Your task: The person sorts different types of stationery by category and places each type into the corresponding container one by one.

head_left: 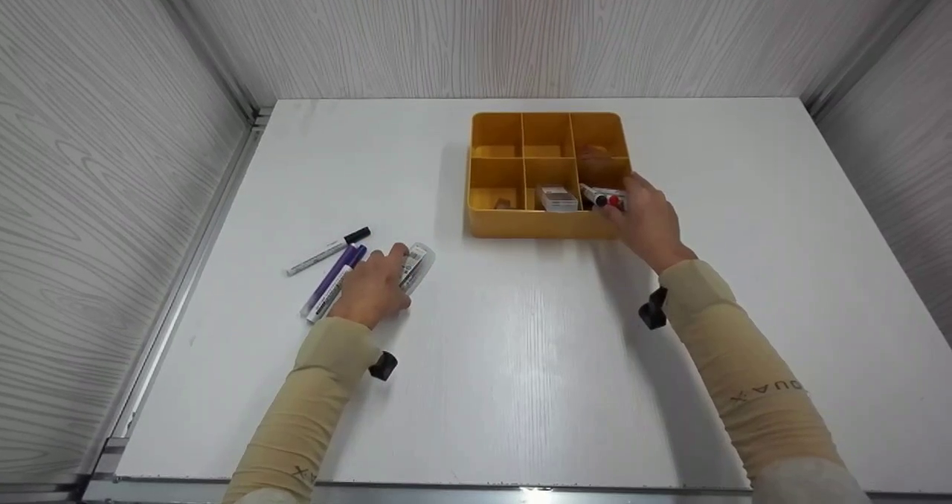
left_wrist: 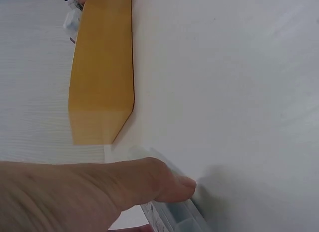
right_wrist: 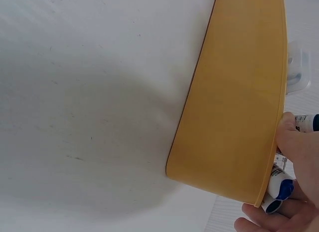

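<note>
Head view: the left grip [head_left: 372, 287] pinches a clear case [head_left: 422, 266] on the surface [head_left: 491, 400]. It looks light, hard and slippery, so hold its long sides. The right grip [head_left: 650, 220] is at markers [head_left: 599, 198] in the yellow tray [head_left: 535, 225]; I can't tell if it's closed.

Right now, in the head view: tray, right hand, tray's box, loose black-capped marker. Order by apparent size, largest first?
1. Tray
2. Right hand
3. Box and black-capped marker, unranked: marker longer, box wider, overall too close to call.
</note>
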